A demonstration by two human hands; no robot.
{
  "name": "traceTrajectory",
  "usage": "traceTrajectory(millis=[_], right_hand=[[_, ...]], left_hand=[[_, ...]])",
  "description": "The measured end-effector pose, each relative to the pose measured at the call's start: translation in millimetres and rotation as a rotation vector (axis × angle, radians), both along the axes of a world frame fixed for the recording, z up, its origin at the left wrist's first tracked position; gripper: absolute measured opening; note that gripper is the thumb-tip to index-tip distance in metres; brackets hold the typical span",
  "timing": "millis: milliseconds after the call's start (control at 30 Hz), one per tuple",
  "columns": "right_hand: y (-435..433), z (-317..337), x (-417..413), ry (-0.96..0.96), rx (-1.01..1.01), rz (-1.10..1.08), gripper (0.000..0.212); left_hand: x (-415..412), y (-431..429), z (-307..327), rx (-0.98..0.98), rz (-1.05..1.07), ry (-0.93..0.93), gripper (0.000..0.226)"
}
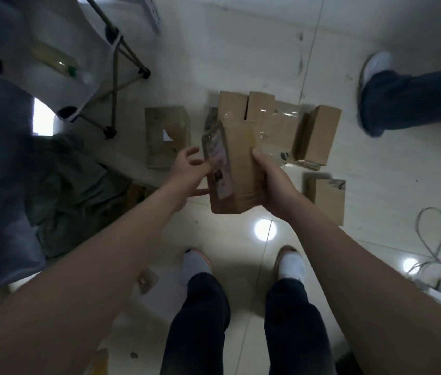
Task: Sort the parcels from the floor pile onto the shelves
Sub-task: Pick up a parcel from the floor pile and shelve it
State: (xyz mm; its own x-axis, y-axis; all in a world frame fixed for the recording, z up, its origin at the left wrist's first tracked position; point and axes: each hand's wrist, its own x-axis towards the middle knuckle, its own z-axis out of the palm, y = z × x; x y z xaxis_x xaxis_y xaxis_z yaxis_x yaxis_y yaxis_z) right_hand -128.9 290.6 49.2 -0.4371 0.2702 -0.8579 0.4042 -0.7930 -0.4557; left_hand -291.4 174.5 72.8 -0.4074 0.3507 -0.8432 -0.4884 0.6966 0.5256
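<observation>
Right hand [273, 182]: gripping cardboard parcel [237, 174] by its side.
Left hand [188, 169]: spread, fingertips touching parcel's label face.
Floor pile [276, 123]: beyond.

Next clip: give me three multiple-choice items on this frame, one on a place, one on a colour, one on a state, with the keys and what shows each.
1. Where is the labelled parcel?
A. On the floor
B. Held above the floor
C. On a shelf

2. What colour are the floor parcels?
A. Brown
B. Blue
C. White

3. How is the left hand?
A. Fist closed
B. Fingers spread at the parcel's side
C. Out of view

Key: B, the right hand grips it in the air; A, plain brown cardboard; B, fingers open beside the label.
</observation>
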Motion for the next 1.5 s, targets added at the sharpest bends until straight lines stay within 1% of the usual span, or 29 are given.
traceTrajectory(millis=[33,67,100,133,200,233,300,333,400,433,500,567,667,733,833,933,1000,1133,1233,1333,1400,1500], right_hand=[[4.0,15.4,-0.7,0.014,-0.009,0.019,0.057],[8.2,30.5,-0.2,0.027,-0.012,0.056,0.057],[11.3,42.8,0.3,0.029,0.001,0.1,0.059],[14.4,55.8,0.6,0.016,0.037,0.139,0.061],[22.9,77.4,0.1,-0.008,0.12,0.168,0.063],[28.1,90.5,-0.1,-0.012,0.157,0.174,0.067],[41.8,110.1,0.2,-0.04,0.171,0.156,0.084],[49.4,116.5,0.0,-0.052,0.167,0.144,0.084],[63.7,135.1,2.4,-0.049,0.172,0.162,0.062],[71.1,145.0,3.3,-0.046,0.182,0.176,0.055],[83.5,173.4,4.8,-0.045,0.252,0.208,0.051],[92.6,213.5,2.4,-0.018,0.333,0.241,0.047],[101.7,284.5,-10.1,0.065,0.399,0.25,0.041],[105.0,340.1,-21.8,0.147,0.461,0.251,0.038],[106.2,425.6,-40.5,0.248,0.558,0.267,0.036],[95.7,513.0,-57.6,0.354,0.611,0.274,0.031],[83.3,571.6,-69.5,0.43,0.637,0.288,0.028],[46.5,686.5,-85.6,0.606,0.715,0.332,0.029],[11.0,756.3,-84.9,0.716,0.771,0.36,0.017],[-31.5,806.9,-75.2,0.847,0.777,0.349,0.017],[-66.8,831.2,-65.6,0.924,0.772,0.35,0.014],[-125.1,852.2,-52.0,0.972,0.732,0.39,0.014]], left_hand=[[-3.4,-0.6,16.4,-0.027,-0.062,0.021,0.095],[-7.5,-1.5,30.7,-0.038,-0.128,0.032,0.107],[-11.2,-2.6,42.3,-0.032,-0.181,0.037,0.11],[-13.7,-2.9,55.4,-0.023,-0.21,0.045,0.108],[-15.6,-2.6,82.5,0.008,-0.184,0.025,0.104],[-13.7,-1.4,99.0,0.042,-0.153,-0.008,0.099],[-9.2,-0.5,125.9,0.11,-0.112,-0.087,0.082],[-6.8,0.4,137.8,0.14,-0.095,-0.111,0.077],[-1.4,4.4,159.5,0.197,-0.044,-0.114,0.066],[2.3,7.9,171.8,0.219,-0.007,-0.089,0.06],[9.0,17.5,198.4,0.245,0.074,-0.005,0.051],[12.1,27.8,231.6,0.262,0.14,0.093,0.045],[9.6,40.8,297.5,0.299,0.223,0.217,0.038],[6.4,43.6,348.8,0.322,0.275,0.276,0.042],[2.3,36.4,426.9,0.372,0.33,0.345,0.055],[1.7,20.5,508.9,0.444,0.393,0.421,0.052],[2.5,5.2,564.7,0.483,0.453,0.495,0.049],[7.8,-37.3,671.9,0.565,0.536,0.648,0.041],[23.4,-79.9,740.9,0.621,0.589,0.758,0.046],[44.8,-128.1,791.9,0.664,0.619,0.871,0.051],[62.3,-165.0,817.4,0.672,0.621,0.966,0.048],[92.3,-225.8,843.4,0.664,0.633,1.072,0.042]])
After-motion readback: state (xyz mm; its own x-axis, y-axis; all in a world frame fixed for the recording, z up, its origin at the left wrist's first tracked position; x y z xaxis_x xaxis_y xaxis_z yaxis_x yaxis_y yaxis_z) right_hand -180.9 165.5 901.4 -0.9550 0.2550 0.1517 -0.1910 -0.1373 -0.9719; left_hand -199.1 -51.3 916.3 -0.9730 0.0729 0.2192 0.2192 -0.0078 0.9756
